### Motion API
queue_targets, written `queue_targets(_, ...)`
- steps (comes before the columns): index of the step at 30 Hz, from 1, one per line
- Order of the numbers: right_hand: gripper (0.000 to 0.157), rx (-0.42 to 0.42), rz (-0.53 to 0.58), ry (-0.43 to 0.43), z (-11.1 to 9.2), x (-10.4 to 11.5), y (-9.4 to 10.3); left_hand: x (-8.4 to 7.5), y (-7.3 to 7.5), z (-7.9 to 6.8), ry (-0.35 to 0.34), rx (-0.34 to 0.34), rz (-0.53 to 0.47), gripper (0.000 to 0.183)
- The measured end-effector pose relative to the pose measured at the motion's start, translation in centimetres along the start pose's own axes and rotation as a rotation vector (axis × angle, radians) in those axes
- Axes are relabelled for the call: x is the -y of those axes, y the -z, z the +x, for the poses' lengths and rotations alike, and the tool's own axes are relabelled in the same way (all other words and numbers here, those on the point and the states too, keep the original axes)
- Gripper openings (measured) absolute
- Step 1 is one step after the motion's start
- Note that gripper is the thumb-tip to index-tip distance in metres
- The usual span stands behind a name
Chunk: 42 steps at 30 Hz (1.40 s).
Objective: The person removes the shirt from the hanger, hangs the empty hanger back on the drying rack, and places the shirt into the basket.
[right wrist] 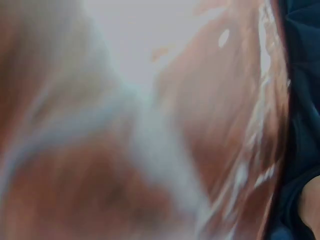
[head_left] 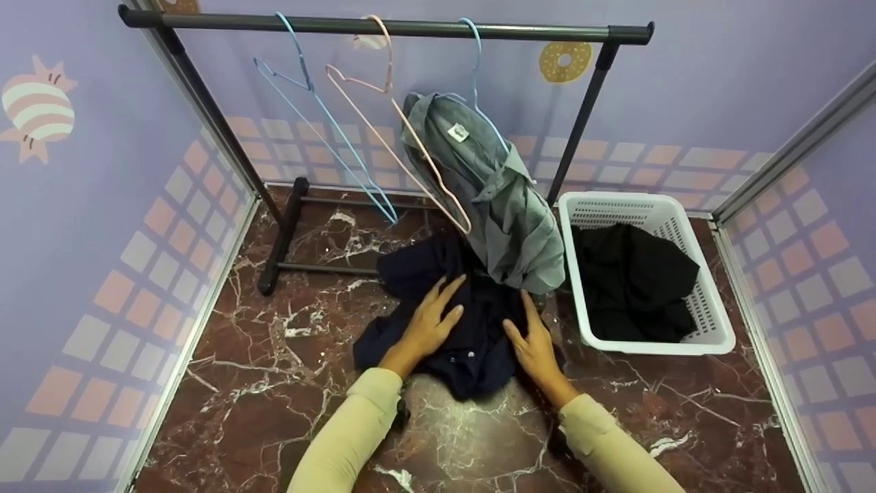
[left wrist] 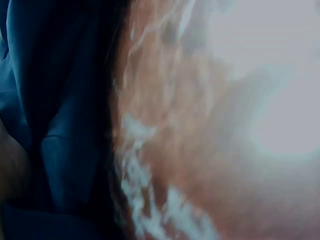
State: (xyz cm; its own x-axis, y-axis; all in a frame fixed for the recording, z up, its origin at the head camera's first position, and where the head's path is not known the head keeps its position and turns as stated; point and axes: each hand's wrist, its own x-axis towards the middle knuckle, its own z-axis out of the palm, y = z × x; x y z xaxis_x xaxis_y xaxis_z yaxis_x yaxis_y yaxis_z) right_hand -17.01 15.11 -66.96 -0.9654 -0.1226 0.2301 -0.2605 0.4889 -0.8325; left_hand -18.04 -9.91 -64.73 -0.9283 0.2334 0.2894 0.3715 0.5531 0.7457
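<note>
Left hand (head_left: 430, 323) and right hand (head_left: 535, 348) on navy garment (head_left: 484, 332), fingers extended, spread. Garment crumpled on marble floor (head_left: 274, 424), below gray-green shirt (head_left: 520, 226) hung from rack (head_left: 424, 27). White basket (head_left: 660, 347) with black cloth (head_left: 633, 287) at right. Wrist views: blurred floor, navy fabric at edge.

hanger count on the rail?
3. Left: bare blue hanger. Middle: bare pink hanger. Right: second blue hanger, carrying the grey-green shirt. Any under the navy garment would be hidden.
</note>
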Motion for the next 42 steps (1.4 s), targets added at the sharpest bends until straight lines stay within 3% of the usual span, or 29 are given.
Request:
queue_targets(9,0.075,0.058,0.053,-0.025,0.3,1.4,-1.6,-1.2,-1.5,-0.6,-0.043,-0.076,-0.081,0.058)
queue_targets(17,0.075,0.094,0.119,0.055,0.3,2.0,-2.1,-2.3,-3.0,-1.0,-0.073,-0.131,-0.136,0.056)
queue_targets(23,0.074,0.073,0.211,0.083,-0.1,2.5,-1.9,-3.1,-3.5,-1.5,-0.077,-0.155,-0.184,0.055)
queue_targets(31,0.074,0.053,0.222,0.094,-0.8,4.5,-0.5,-5.3,-2.7,-2.1,-0.093,-0.184,-0.229,0.055)
queue_targets(42,0.077,-0.003,0.215,0.185,-1.0,8.1,2.6,-9.6,-0.7,-2.1,-0.157,-0.203,-0.21,0.057)
